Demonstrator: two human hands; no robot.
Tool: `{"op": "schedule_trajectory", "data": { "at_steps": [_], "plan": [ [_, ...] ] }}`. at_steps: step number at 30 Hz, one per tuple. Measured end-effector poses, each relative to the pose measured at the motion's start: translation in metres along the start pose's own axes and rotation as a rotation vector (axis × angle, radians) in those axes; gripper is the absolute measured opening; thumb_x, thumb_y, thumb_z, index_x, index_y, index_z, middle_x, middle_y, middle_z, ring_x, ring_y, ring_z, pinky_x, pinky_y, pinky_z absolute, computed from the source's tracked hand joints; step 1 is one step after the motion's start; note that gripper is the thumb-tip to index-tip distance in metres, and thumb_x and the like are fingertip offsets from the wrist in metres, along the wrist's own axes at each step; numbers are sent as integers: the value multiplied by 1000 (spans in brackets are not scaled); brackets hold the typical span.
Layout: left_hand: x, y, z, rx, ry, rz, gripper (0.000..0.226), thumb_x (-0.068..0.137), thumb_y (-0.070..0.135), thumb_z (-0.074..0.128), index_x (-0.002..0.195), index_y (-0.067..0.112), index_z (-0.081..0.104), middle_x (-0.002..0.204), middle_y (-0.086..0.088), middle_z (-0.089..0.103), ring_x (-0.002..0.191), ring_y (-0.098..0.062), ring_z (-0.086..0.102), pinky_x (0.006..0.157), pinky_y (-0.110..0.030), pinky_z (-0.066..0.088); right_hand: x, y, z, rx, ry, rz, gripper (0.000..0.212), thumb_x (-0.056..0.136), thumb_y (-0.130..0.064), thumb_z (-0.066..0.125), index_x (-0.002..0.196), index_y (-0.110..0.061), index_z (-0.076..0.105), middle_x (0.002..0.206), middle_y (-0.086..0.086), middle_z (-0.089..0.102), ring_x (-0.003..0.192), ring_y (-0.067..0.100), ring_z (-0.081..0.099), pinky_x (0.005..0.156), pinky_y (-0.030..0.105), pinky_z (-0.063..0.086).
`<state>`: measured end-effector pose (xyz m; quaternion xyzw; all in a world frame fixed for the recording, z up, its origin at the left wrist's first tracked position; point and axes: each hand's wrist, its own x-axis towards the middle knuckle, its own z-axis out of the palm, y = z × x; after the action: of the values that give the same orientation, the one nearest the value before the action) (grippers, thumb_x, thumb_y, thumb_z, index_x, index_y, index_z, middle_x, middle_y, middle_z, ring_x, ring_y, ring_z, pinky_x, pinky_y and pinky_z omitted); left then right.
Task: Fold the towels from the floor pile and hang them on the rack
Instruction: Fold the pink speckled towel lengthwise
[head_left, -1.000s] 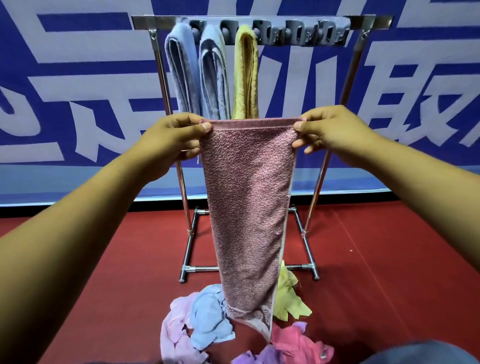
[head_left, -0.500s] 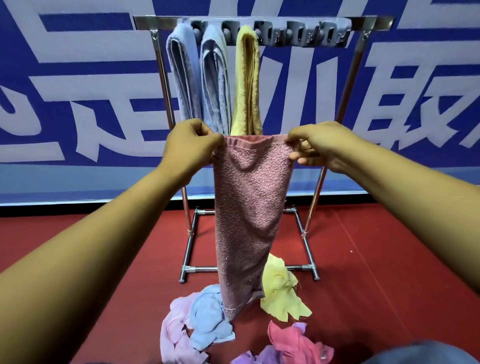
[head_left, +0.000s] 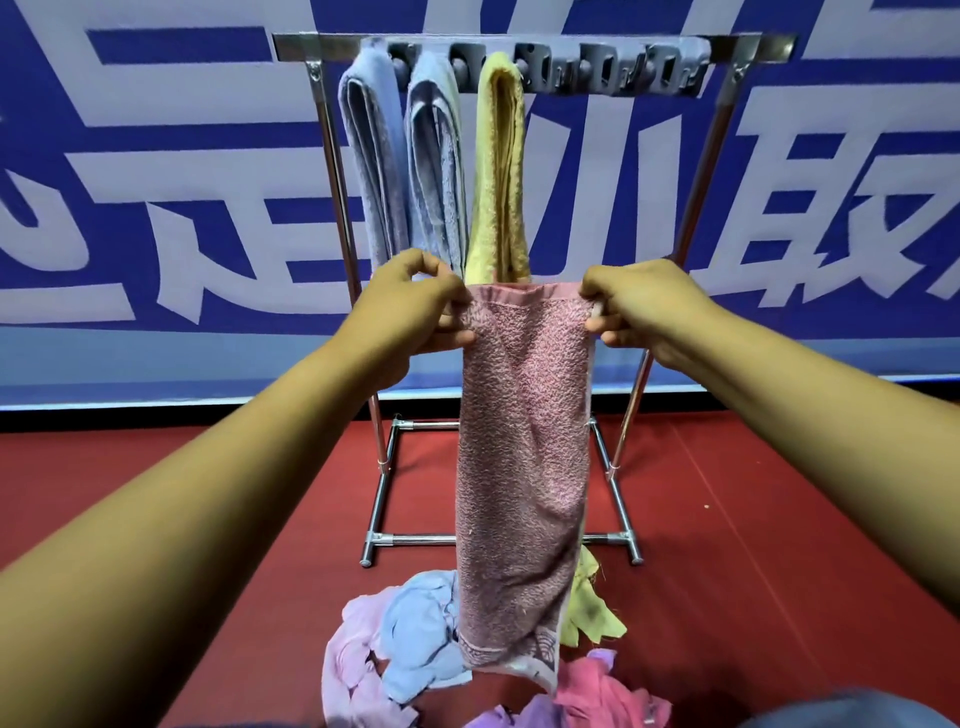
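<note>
- Both bare forearms reach forward and up from the lower corners, converging toward the middle.
- Left hand (head_left: 415, 306): knuckles up, fingers curled inward, thumb and fingertips pinched together (palm hidden).
- Right hand (head_left: 631, 304): level with the left and near it, fingers curled under, thumb pressed against them.
</note>
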<state>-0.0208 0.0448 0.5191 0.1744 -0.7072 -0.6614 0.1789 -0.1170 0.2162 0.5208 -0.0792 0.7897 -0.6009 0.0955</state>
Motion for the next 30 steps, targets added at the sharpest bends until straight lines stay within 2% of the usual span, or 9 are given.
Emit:
{"op": "schedule_trajectory", "data": {
  "at_steps": [4, 7, 10, 14, 17, 20, 22, 24, 30],
  "plan": [
    [-6, 4, 3, 108, -153, -18, 26, 91, -7, 40, 89, 13, 56, 68, -6, 48, 52, -11, 44, 59, -29, 59, -3, 0, 0, 48, -39, 35, 10, 85, -10, 56, 76, -7, 58, 68, 6, 56, 55, 13, 64, 45, 19, 51],
    [-9, 3, 4, 333, -270, -2, 43, 92, -5, 28, 92, 11, 68, 62, -4, 45, 52, -11, 39, 56, -25, 54, -1, 1, -4, 50, -17, 30, 10, 85, -10, 54, 76, -7, 56, 67, 6, 54, 57, 14, 63, 46, 19, 51],
    [-8, 1, 5, 556, -252, 21, 50, 90, -5, 25, 96, 14, 71, 60, -5, 38, 54, -17, 37, 61, -36, 53, 3, 5, -9, 5, -11, 9, 8, 86, -11, 52, 79, -9, 56, 67, 5, 53, 52, 10, 58, 45, 18, 49],
    [-8, 1, 6, 691, -193, 80, 50, 92, 0, 27, 110, 16, 71, 67, -4, 49, 58, -21, 52, 71, -43, 59, 4, 10, -12, -30, -74, -37, 9, 86, -7, 51, 82, -8, 59, 65, 5, 50, 49, 11, 52, 46, 19, 46],
    [-9, 1, 11, 663, -184, 66, 49, 95, 2, 28, 121, 18, 66, 80, -8, 55, 78, -27, 64, 74, -48, 59, 1, 8, -12, -31, -171, -24, 23, 85, -4, 48, 99, -5, 67, 71, 5, 52, 56, 12, 55, 48, 18, 48],
    [-13, 2, 18, 505, -189, 4, 44, 96, 1, 27, 119, 14, 62, 79, -9, 53, 63, -19, 54, 66, -41, 60, -4, 6, -8, -52, -228, -7, 15, 85, -5, 57, 95, -2, 68, 72, 8, 55, 56, 12, 56, 50, 18, 50],
    [-14, 3, 20, 349, -215, -41, 41, 96, -1, 28, 116, 17, 60, 67, -4, 51, 60, -13, 50, 64, -33, 58, -7, 7, -4, -83, -236, -29, 4, 84, -6, 65, 83, -3, 67, 61, 4, 57, 51, 10, 53, 47, 17, 49],
    [-15, 3, 19, 231, -262, -49, 37, 96, -4, 33, 111, 16, 60, 60, 0, 51, 55, -9, 51, 69, -34, 58, -7, 8, -1, -106, -219, -65, 8, 83, -8, 68, 76, -6, 66, 48, -2, 56, 45, 7, 50, 44, 15, 47],
    [-15, 4, 11, 156, -353, 21, 18, 93, -6, 51, 107, -1, 61, 89, -15, 61, 73, -16, 61, 77, -27, 58, -6, 9, 3, 2, -211, -71, 12, 84, -1, 59, 93, 5, 66, 66, 10, 56, 52, 12, 57, 52, 20, 52]
  ]
}}
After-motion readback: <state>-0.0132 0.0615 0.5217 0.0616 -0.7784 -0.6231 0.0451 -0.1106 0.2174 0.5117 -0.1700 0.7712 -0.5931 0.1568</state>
